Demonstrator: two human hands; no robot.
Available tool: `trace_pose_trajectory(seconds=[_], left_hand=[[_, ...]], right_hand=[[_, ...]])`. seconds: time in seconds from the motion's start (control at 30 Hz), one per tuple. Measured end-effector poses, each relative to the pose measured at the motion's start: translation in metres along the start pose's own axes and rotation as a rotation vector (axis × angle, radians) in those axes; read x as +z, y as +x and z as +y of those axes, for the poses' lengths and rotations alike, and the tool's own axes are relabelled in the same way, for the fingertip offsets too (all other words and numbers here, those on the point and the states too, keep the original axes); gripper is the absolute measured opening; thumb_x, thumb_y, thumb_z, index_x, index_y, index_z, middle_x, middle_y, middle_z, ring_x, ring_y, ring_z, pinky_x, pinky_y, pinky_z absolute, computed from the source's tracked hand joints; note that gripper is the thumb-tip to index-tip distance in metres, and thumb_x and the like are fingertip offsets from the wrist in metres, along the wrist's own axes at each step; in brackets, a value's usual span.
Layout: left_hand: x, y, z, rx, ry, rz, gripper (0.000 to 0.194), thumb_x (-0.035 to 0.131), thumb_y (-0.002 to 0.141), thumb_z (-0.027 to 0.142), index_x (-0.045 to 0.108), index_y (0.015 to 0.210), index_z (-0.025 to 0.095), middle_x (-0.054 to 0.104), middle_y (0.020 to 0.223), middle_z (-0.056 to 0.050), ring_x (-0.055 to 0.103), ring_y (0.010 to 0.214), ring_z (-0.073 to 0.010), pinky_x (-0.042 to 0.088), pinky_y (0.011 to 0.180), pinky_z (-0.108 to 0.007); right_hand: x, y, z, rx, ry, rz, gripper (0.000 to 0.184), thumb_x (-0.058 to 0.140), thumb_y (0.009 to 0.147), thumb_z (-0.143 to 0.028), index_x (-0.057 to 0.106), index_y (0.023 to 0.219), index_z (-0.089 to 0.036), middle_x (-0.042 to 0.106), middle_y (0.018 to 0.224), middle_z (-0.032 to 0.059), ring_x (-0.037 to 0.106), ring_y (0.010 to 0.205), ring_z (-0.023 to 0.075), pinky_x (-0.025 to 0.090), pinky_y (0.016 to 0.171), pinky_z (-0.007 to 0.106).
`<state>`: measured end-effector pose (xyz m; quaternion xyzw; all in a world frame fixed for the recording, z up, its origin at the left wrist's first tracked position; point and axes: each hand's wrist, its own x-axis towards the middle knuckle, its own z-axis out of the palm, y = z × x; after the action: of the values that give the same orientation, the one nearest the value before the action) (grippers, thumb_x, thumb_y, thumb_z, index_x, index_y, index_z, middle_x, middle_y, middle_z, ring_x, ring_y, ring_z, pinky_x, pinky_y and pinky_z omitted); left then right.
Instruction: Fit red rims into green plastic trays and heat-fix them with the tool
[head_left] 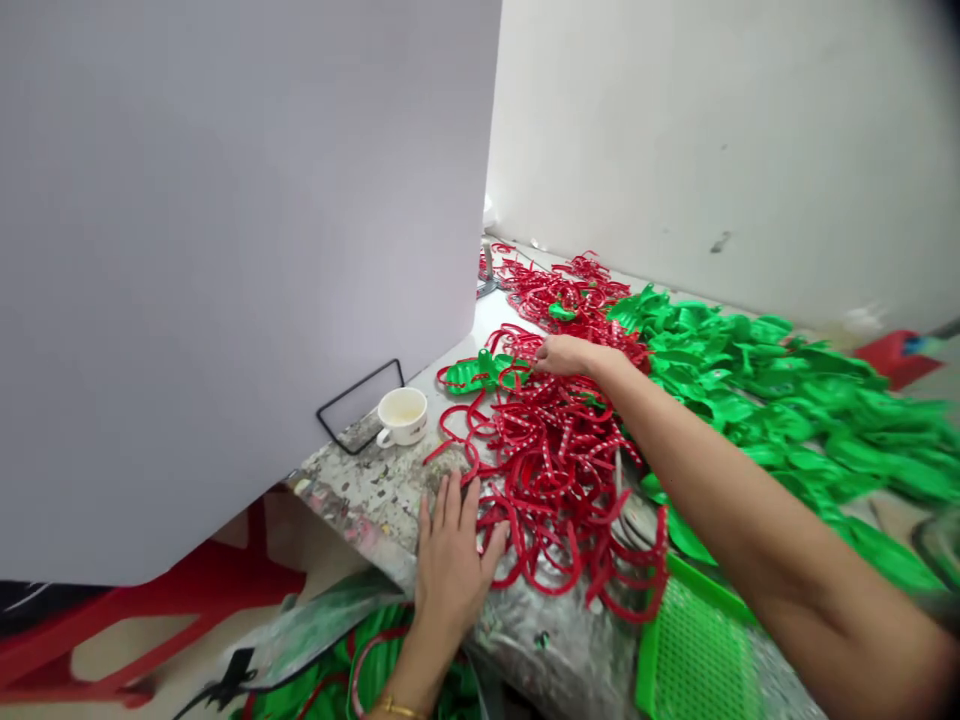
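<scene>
My left hand (452, 555) lies palm down at the near edge of the worktable, fingers stretched out, beside a pile of red curved bands with white dots (559, 440). My right hand (566, 355) reaches across the pile, its fingers bent together at the far side. What they pinch, if anything, is hidden. Just left of those fingertips, a ribbed green leaf-shaped piece (465, 376) lies with red bands around it. A larger heap of green leaf-shaped pieces (739, 370) spreads to the right, partly behind my right forearm.
A white cup (405, 428) stands on the paint-stained table (352, 490) next to a black wire frame (341, 447). A large grey panel (247, 250) blocks the left. At front right sits a green mesh basket (697, 650); below the edge, a bag (322, 625) holds green pieces.
</scene>
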<state>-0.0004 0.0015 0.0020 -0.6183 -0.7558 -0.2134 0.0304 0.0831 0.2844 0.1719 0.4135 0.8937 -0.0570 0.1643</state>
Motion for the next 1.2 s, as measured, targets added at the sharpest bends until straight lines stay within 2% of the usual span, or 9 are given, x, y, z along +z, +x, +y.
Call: trace_pose_trajectory(seconds=[0.17,0.37,0.5,0.73,0.97,1.07,1.2], left_hand=[[-0.005,0.001,0.003,-0.01,-0.076,0.005,0.06,0.041,0.089,0.046,0.031,0.141,0.019,0.026,0.151,-0.013,0.023,0.139,-0.0285,0.022,0.11,-0.054],[-0.005,0.001,0.006,0.004,-0.091,0.013,0.059,0.041,0.088,0.049,0.036,0.139,0.019,0.031,0.148,-0.015,0.027,0.137,-0.0298,0.022,0.109,-0.056],[-0.006,-0.001,0.008,-0.004,-0.105,0.027,0.058,0.041,0.088,0.049,0.036,0.139,0.02,0.033,0.148,-0.014,0.027,0.137,-0.0289,0.021,0.109,-0.055],[-0.013,-0.001,0.009,-0.006,-0.169,0.015,0.055,0.037,0.09,0.048,0.037,0.138,0.021,0.032,0.148,-0.013,0.026,0.138,-0.0275,0.02,0.11,-0.055],[-0.026,-0.008,0.014,0.036,-0.257,0.134,0.045,0.038,0.092,0.037,0.04,0.134,0.019,0.036,0.146,-0.011,0.028,0.137,-0.023,0.021,0.112,-0.049],[-0.041,0.015,0.02,0.072,-0.284,0.196,0.04,0.038,0.092,0.031,0.044,0.129,0.017,0.045,0.138,-0.01,0.036,0.131,-0.0194,0.027,0.111,-0.039],[-0.053,0.092,0.017,0.0,-0.256,0.191,0.038,0.035,0.093,0.027,0.045,0.127,0.014,0.052,0.128,-0.011,0.045,0.121,-0.0185,0.033,0.106,-0.036]], right_hand=[[0.039,-0.055,-0.016,0.133,0.005,0.204,0.03,0.047,0.092,-0.037,0.056,0.111,-0.017,0.052,0.123,0.0096,0.053,0.106,0.0198,0.047,0.089,0.04],[0.082,-0.112,-0.042,0.239,0.044,0.441,0.038,0.027,0.095,-0.024,0.059,0.115,-0.021,0.045,0.129,0.0129,0.047,0.112,0.0247,0.047,0.084,0.034],[0.096,-0.137,-0.046,0.275,0.117,0.532,0.038,0.029,0.094,-0.027,0.058,0.118,-0.026,0.047,0.126,0.0114,0.049,0.11,0.0247,0.046,0.084,0.034],[0.111,-0.183,-0.038,0.28,0.325,0.633,0.034,0.032,0.093,-0.034,0.062,0.104,-0.024,0.055,0.119,0.0101,0.054,0.105,0.025,0.043,0.084,0.035],[0.126,-0.232,-0.027,0.338,0.674,0.765,0.037,0.027,0.094,-0.044,0.055,0.107,-0.024,0.064,0.107,0.0076,0.059,0.097,0.02,0.045,0.084,0.03],[0.134,-0.257,-0.036,0.298,0.783,0.777,0.036,0.03,0.092,-0.049,0.059,0.098,-0.027,0.064,0.104,0.0065,0.06,0.094,0.0197,0.048,0.08,0.029],[0.145,-0.296,-0.06,0.179,0.965,0.753,0.027,0.044,0.088,-0.049,0.065,0.094,-0.033,0.064,0.102,0.0049,0.059,0.094,0.0213,0.049,0.083,0.033]])
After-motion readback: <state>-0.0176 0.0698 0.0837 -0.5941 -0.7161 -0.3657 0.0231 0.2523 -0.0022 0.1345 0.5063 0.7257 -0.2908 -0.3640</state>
